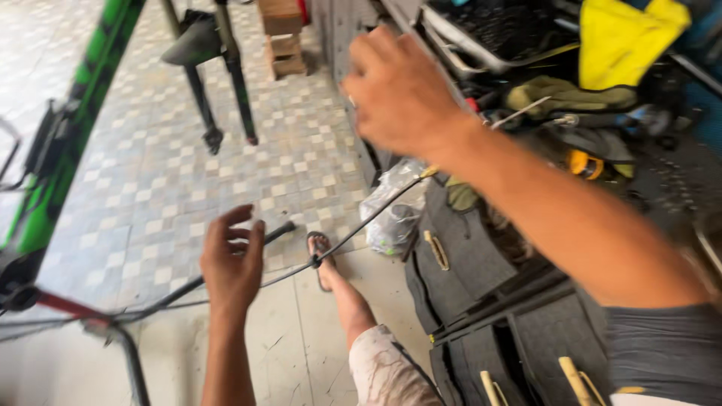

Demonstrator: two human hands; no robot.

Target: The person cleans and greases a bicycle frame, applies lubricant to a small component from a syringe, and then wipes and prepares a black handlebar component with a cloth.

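My left hand point(229, 263) is low in the middle, seen from the back with its fingers curled round a black cable housing point(277, 233) that runs down to the left. A thinner cable point(368, 216) rises from near my sandalled foot point(323, 259) towards a yellowish tip under my right wrist. Raised and blurred, my right hand point(398, 94) hovers by the edge of a cluttered workbench point(526, 105). Its fingers bend away from me, so whatever they hold is hidden.
A green bicycle frame point(71, 120) leans at the left, with a black fork point(218, 83) standing behind on the tiled floor. Wooden blocks point(283, 37) sit at the back. A plastic bag point(391, 214) lies beside dark drawers point(459, 263). A yellow cloth point(624, 37) lies on the bench.
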